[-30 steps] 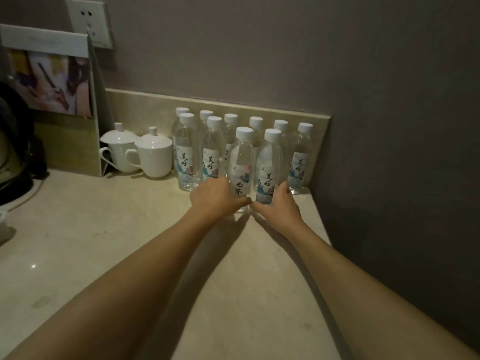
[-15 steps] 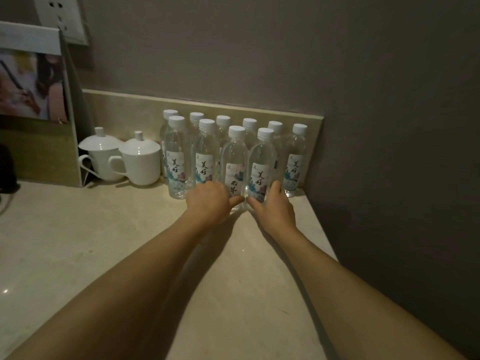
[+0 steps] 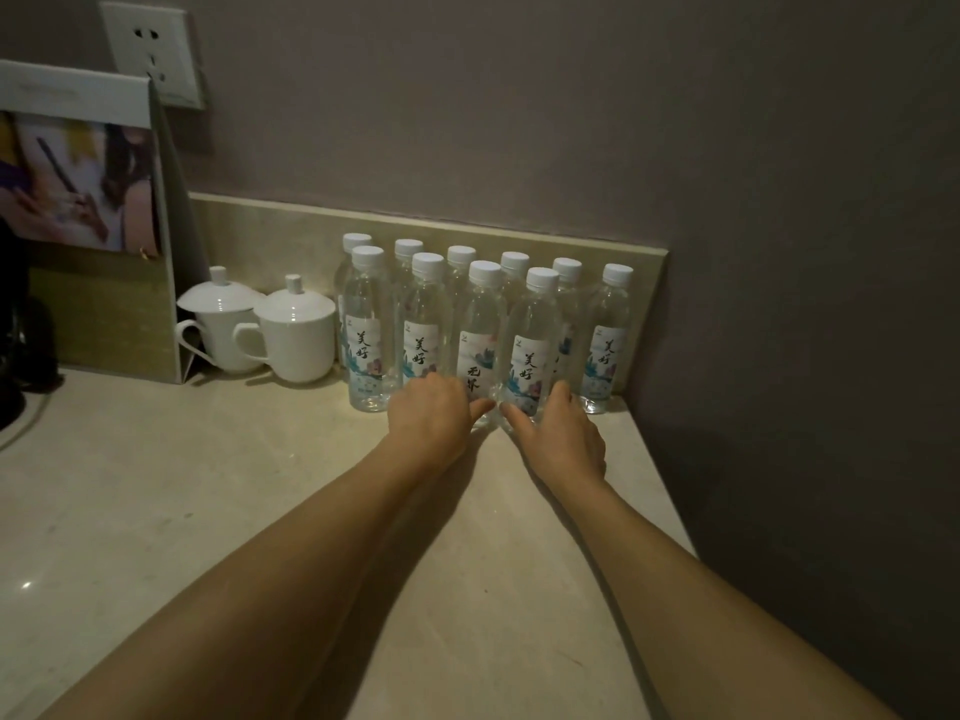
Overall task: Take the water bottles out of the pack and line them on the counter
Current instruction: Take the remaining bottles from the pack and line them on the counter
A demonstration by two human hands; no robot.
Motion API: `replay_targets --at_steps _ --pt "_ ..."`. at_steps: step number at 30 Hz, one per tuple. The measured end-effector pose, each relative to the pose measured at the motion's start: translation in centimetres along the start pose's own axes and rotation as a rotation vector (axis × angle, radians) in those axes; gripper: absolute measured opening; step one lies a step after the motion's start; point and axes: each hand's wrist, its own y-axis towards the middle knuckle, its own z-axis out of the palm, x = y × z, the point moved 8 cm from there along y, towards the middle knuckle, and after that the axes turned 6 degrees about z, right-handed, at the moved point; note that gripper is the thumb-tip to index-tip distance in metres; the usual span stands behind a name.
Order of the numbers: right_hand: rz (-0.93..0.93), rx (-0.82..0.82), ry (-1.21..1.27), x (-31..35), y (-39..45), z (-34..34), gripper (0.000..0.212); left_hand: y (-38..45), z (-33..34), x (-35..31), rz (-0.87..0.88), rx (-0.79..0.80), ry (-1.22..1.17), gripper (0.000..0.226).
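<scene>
Several clear water bottles with white caps and flowered labels stand in two rows against the backsplash at the counter's (image 3: 208, 511) right end. My left hand (image 3: 431, 418) curls around the base of the third front-row bottle (image 3: 480, 330), its thumb lying across the front of it. My right hand (image 3: 563, 439) wraps the base of the fourth front-row bottle (image 3: 532, 335), thumb on its left side. The two thumbs almost meet. No pack is in view.
Two white lidded cups (image 3: 291, 335) stand just left of the bottles. A standing picture board (image 3: 88, 226) and a dark appliance (image 3: 15, 356) fill the far left. A wall (image 3: 805, 356) bounds the counter on the right, with a socket (image 3: 153, 49) above.
Both hands stay at the bases of the same two front bottles, which now sit a little more in line with the front row. My view has shifted slightly.
</scene>
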Motion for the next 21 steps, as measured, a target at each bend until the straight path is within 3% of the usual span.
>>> replay_targets --at_steps 14,21 --pt "-0.017 -0.023 -0.115 1.0 0.3 0.3 0.054 0.5 0.4 -0.4 -0.047 0.022 0.015 0.054" --pt "0.007 -0.032 -0.041 0.8 -0.3 -0.2 0.054 0.5 0.7 -0.5 -0.038 0.023 -0.015 0.053"
